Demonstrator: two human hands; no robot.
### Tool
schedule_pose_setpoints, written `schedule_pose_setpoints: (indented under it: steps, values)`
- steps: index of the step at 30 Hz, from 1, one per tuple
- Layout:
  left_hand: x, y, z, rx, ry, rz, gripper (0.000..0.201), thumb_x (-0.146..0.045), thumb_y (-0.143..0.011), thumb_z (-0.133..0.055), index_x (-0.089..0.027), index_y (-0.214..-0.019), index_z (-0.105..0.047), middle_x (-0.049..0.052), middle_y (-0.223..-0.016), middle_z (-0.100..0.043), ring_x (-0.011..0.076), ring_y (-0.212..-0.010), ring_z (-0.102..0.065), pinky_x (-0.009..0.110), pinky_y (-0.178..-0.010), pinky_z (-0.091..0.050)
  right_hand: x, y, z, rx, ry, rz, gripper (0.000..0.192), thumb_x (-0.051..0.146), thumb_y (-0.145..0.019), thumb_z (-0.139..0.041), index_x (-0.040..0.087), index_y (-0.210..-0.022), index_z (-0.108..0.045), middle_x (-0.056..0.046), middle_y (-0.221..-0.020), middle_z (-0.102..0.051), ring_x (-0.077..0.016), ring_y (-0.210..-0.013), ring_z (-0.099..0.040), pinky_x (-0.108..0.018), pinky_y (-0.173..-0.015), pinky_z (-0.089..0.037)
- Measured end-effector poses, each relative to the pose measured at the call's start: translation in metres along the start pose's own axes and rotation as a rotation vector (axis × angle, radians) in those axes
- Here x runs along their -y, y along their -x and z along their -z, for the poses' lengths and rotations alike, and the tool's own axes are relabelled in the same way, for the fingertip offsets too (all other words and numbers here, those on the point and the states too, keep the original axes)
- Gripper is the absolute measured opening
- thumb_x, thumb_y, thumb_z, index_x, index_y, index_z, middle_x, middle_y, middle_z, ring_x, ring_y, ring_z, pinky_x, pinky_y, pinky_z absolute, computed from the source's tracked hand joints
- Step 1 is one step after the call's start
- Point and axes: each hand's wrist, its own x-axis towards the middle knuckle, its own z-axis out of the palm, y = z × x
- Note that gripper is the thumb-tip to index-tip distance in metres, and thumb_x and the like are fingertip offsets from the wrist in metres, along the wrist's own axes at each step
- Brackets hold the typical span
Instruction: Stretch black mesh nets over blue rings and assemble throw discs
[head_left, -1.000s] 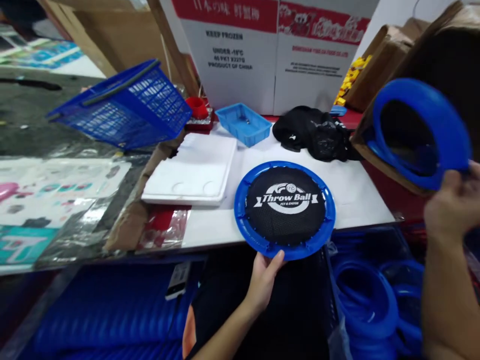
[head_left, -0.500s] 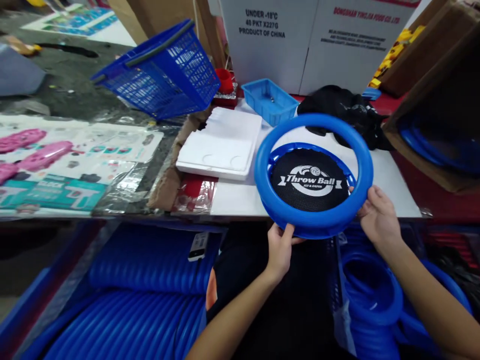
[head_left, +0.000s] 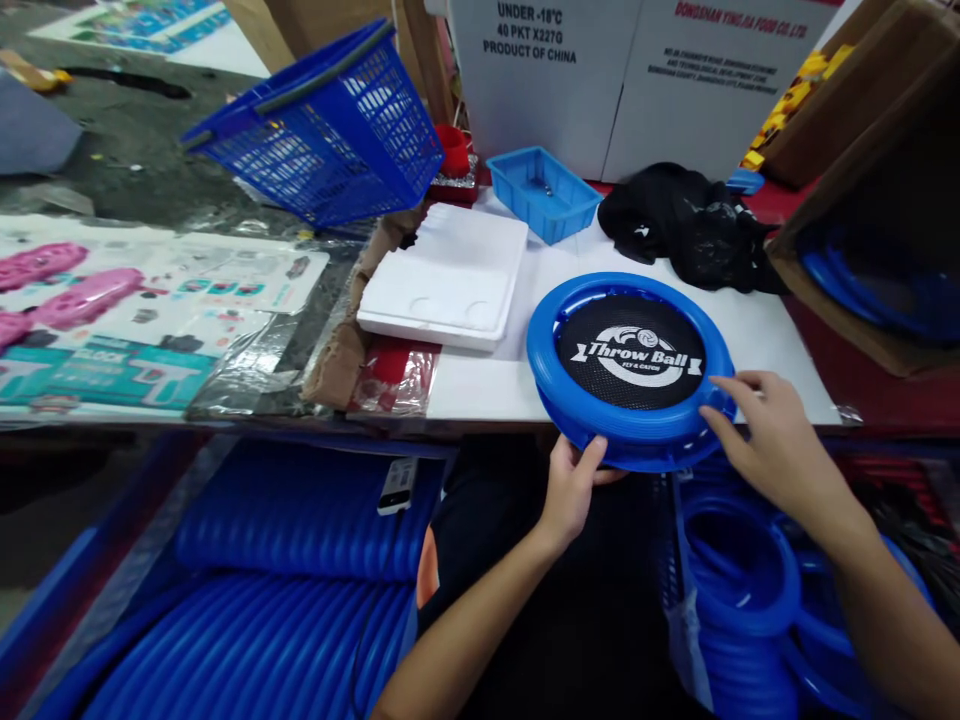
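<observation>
A round black mesh disc (head_left: 631,354) printed "Throw Ball" sits inside a blue plastic frame. A blue ring (head_left: 553,372) lies on top around the mesh; at the front and left a lower blue rim (head_left: 652,463) shows beneath it. My left hand (head_left: 571,490) grips the front edge of the frame, thumb on the outside and fingers underneath. At the right side, the thumb and index fingertips of my right hand (head_left: 784,440) pinch at the ring; its other fingers are curled. The frame tilts over the front edge of the white work surface (head_left: 480,392).
White foam (head_left: 450,275) lies left of the frame. Behind are a light-blue tray (head_left: 544,195), black fabric (head_left: 682,225) and a large carton (head_left: 547,100). A blue basket (head_left: 337,130) tilts at back left. Stacked blue rings (head_left: 255,640) fill the space below, with more at right (head_left: 742,570).
The blue ring has come down from above the mesh onto the frame. My right hand has moved from the ring's outer edge onto its top right side. My left hand keeps its hold.
</observation>
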Motion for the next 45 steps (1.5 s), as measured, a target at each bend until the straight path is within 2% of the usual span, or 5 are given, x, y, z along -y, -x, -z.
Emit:
schedule_pose_setpoints:
  steps: [3,6,23,32,45]
  values:
    - [-0.012,0.008,-0.004,0.137,0.081,0.035,0.052,-0.041,-0.088,-0.086,-0.018,-0.128,-0.062,0.010,-0.123,-0.072,0.0273,-0.109,-0.075,0.047,-0.092,-0.067,0.034,-0.006,-0.003,0.131,-0.012,0.328,0.053,0.032,-0.104,-0.061,0.021,-0.155,-0.053,-0.019,-0.150,-0.059,-0.0395,-0.142,-0.054,-0.063,-0.119,-0.047]
    - [-0.028,0.013,-0.012,0.277,0.134,0.055,0.059,-0.038,-0.085,-0.089,-0.020,-0.134,-0.062,0.012,-0.129,-0.073,0.0306,-0.113,-0.076,0.052,-0.102,-0.063,0.055,-0.017,0.000,0.205,-0.049,0.434,0.060,0.021,-0.105,-0.055,0.023,-0.164,-0.043,-0.018,-0.150,-0.062,-0.0371,-0.137,-0.060,-0.061,-0.113,-0.053]
    - [-0.056,0.028,-0.075,0.238,0.163,-0.316,0.044,-0.027,-0.078,-0.096,-0.019,-0.110,-0.068,0.003,-0.100,-0.079,0.0160,-0.089,-0.077,0.029,-0.085,-0.066,0.042,-0.047,0.086,-0.133,-0.452,0.368,0.054,0.024,-0.088,-0.085,0.038,-0.139,-0.072,0.002,-0.135,-0.077,-0.0301,-0.125,-0.074,-0.047,-0.115,-0.058]
    - [-0.071,0.034,-0.087,0.223,0.166,-0.322,0.043,-0.033,-0.079,-0.095,-0.020,-0.108,-0.066,0.003,-0.104,-0.079,0.0202,-0.097,-0.079,0.031,-0.087,-0.067,0.036,-0.027,0.100,0.088,-0.442,0.508,0.063,0.019,-0.092,-0.079,0.039,-0.150,-0.063,-0.004,-0.142,-0.074,-0.0289,-0.126,-0.073,-0.043,-0.111,-0.060]
    - [-0.072,0.042,-0.093,0.218,0.141,-0.371,0.040,-0.028,-0.082,-0.094,-0.020,-0.110,-0.067,0.001,-0.100,-0.079,0.0181,-0.093,-0.079,0.028,-0.085,-0.066,0.029,-0.011,0.097,0.058,-0.461,0.400,0.056,0.029,-0.088,-0.084,0.042,-0.141,-0.070,-0.001,-0.126,-0.080,-0.0322,-0.120,-0.071,-0.050,-0.098,-0.063]
